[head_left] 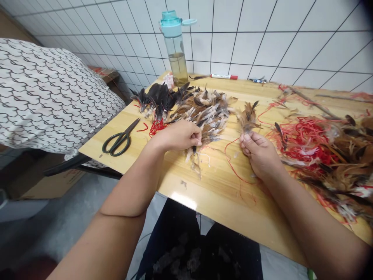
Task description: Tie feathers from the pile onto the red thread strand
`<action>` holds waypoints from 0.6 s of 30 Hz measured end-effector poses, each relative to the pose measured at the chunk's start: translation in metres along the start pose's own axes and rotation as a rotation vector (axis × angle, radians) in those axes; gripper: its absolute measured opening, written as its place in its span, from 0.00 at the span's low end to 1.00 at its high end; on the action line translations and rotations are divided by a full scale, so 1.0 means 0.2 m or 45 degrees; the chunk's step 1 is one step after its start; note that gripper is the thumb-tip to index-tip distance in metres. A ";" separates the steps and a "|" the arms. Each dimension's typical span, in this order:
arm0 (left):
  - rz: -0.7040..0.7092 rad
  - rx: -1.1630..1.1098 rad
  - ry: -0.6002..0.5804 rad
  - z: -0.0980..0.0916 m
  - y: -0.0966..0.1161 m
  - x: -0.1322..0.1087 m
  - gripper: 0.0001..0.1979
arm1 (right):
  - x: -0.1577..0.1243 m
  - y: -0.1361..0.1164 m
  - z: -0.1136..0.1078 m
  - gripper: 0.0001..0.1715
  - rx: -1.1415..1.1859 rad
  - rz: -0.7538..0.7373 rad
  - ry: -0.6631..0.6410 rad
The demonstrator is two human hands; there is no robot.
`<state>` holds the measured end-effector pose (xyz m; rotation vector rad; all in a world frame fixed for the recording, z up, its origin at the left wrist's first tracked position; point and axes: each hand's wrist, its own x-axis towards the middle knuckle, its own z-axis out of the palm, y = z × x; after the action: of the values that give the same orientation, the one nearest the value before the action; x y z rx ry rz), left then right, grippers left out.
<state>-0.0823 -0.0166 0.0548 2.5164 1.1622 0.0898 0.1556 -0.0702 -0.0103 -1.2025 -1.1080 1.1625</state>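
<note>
My right hand [258,151] is closed, its thumb and fingers pinching the base of a small bunch of brown and black feathers [248,116] that points upward. A red thread [229,159] runs from near those fingertips down onto the table. My left hand [185,135] has its fingers curled together at the front edge of a pile of brown and white feathers [208,107]. What lies between its fingertips, if anything, is hidden. Behind it sit black feathers [163,97] with a red thread tangle [157,127] at their base.
Black-handled scissors [119,140] lie at the table's left. A water bottle [177,58] stands by the tiled wall, near a red-capped marker [223,76]. Tangled red thread [310,142] and loose brown feathers [349,155] cover the right side. Patterned cloth [52,97] hangs at left.
</note>
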 end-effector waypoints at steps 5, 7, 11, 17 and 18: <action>0.194 -0.064 0.329 0.12 0.04 0.06 0.06 | 0.00 0.00 0.00 0.19 -0.008 -0.026 0.005; 0.193 0.000 0.401 0.17 0.06 0.09 0.07 | 0.00 0.00 0.00 0.19 -0.043 -0.033 0.013; 0.133 0.161 0.427 0.24 0.06 0.13 0.07 | -0.01 -0.01 0.01 0.18 -0.075 -0.010 0.026; 0.102 0.203 0.445 0.27 0.06 0.15 0.08 | -0.01 0.00 0.01 0.17 -0.122 -0.049 0.035; 0.112 0.201 0.459 0.28 0.06 0.15 0.08 | -0.01 0.01 0.01 0.17 -0.141 -0.055 0.038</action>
<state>-0.0414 -0.0177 0.0050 2.7692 1.2302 0.5124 0.1531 -0.0725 -0.0114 -1.2710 -1.1828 1.0584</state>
